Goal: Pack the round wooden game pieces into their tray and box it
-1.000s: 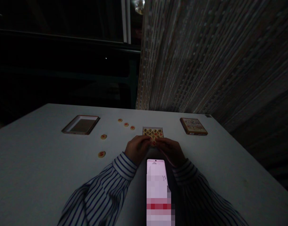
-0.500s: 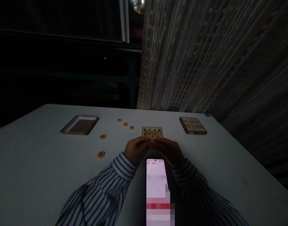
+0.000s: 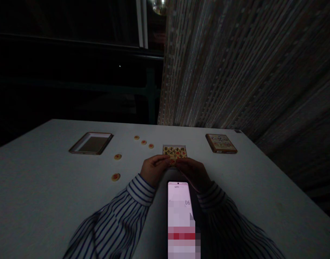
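A round Chinese chess piece [image 3: 172, 163] with a red character is between the fingertips of my left hand [image 3: 153, 169] and my right hand [image 3: 196, 173]. Both hands have their fingers closed in a pinch at its two sides. The piece is over the near part of a small tray [image 3: 174, 146], where rows of pieces with black and red characters lie. My fingers hide the tray's near rows. Left of my left hand, two loose red-marked pieces lie on the table, one farther [image 3: 117, 157] and one nearer [image 3: 115, 177].
Three more loose pieces [image 3: 143, 142] lie in a slanting row beyond my left hand. An open box half [image 3: 91, 144] stands at the far left, a printed box part [image 3: 221, 144] at the far right. A lit phone [image 3: 178, 194] lies between my forearms. A string curtain [image 3: 208, 72] hangs behind the white table [image 3: 59, 194].
The piece at my fingertips has shifted slightly left and away from me. My left hand has moved a little to the left. The digits on the phone went from 05 to 06.
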`<action>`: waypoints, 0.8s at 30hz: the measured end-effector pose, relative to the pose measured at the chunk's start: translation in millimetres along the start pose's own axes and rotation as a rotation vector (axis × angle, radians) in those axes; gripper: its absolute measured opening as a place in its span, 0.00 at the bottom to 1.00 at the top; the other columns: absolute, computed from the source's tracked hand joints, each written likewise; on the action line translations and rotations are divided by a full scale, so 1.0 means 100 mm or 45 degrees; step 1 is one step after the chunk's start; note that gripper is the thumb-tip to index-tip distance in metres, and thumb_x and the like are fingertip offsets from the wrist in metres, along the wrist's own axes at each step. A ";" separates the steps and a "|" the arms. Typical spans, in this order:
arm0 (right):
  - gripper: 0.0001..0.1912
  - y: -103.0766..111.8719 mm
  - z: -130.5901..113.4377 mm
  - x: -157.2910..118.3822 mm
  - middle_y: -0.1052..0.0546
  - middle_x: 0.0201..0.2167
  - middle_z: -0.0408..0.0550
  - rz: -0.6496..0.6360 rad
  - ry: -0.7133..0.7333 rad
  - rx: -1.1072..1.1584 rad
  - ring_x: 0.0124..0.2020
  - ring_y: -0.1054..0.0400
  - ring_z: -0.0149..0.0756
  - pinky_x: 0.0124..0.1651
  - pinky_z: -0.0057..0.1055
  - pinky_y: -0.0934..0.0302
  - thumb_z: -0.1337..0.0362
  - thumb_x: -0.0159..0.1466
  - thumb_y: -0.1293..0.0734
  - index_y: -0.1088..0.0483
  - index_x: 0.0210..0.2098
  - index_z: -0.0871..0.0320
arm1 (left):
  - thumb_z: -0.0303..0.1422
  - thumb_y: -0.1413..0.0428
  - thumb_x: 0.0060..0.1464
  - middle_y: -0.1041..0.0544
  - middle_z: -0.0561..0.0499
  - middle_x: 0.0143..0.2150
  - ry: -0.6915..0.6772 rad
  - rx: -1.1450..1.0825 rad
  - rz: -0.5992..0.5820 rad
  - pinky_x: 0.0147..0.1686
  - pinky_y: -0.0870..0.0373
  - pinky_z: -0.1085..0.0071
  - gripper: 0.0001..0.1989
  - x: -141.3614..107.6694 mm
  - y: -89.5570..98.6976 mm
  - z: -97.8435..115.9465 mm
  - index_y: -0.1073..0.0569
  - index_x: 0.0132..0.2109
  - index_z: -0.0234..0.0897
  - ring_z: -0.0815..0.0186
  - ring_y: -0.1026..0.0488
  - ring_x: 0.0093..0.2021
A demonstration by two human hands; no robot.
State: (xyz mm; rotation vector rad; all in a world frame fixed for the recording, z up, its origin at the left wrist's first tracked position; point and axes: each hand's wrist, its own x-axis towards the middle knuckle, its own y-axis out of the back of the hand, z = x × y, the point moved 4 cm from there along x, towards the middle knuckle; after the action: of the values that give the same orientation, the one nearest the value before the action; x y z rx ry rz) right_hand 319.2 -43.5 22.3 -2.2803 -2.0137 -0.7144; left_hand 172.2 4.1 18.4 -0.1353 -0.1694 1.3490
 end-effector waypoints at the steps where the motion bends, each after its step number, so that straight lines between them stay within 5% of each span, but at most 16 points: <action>1: 0.08 0.00 0.00 0.00 0.23 0.31 0.45 0.001 -0.003 0.011 0.31 0.28 0.33 0.30 0.30 0.32 0.60 0.56 0.33 0.28 0.34 0.54 | 0.33 0.37 0.37 0.21 0.49 0.26 -0.005 0.010 -0.003 0.31 0.26 0.69 0.11 0.00 0.00 0.00 0.24 0.30 0.32 0.67 0.25 0.27; 15: 0.08 0.01 0.00 -0.01 0.23 0.30 0.45 0.032 -0.005 -0.035 0.30 0.28 0.33 0.32 0.32 0.30 0.61 0.56 0.34 0.28 0.35 0.54 | 0.36 0.39 0.41 0.22 0.48 0.26 -0.066 0.138 -0.093 0.29 0.26 0.70 0.11 -0.02 -0.03 -0.04 0.24 0.31 0.32 0.68 0.26 0.27; 24: 0.10 -0.02 -0.07 -0.02 0.23 0.33 0.48 -0.046 0.238 -0.214 0.34 0.28 0.34 0.35 0.32 0.32 0.59 0.59 0.37 0.27 0.37 0.55 | 0.34 0.39 0.38 0.23 0.51 0.21 -0.025 0.195 -0.109 0.24 0.28 0.73 0.08 -0.02 -0.03 -0.02 0.28 0.25 0.34 0.70 0.28 0.22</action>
State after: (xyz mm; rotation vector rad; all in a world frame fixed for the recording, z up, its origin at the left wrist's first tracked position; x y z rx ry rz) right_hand 314.9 -46.7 27.0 -2.1686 -1.9823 -1.0945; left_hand 174.6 1.2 16.5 0.0142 -0.0869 1.2728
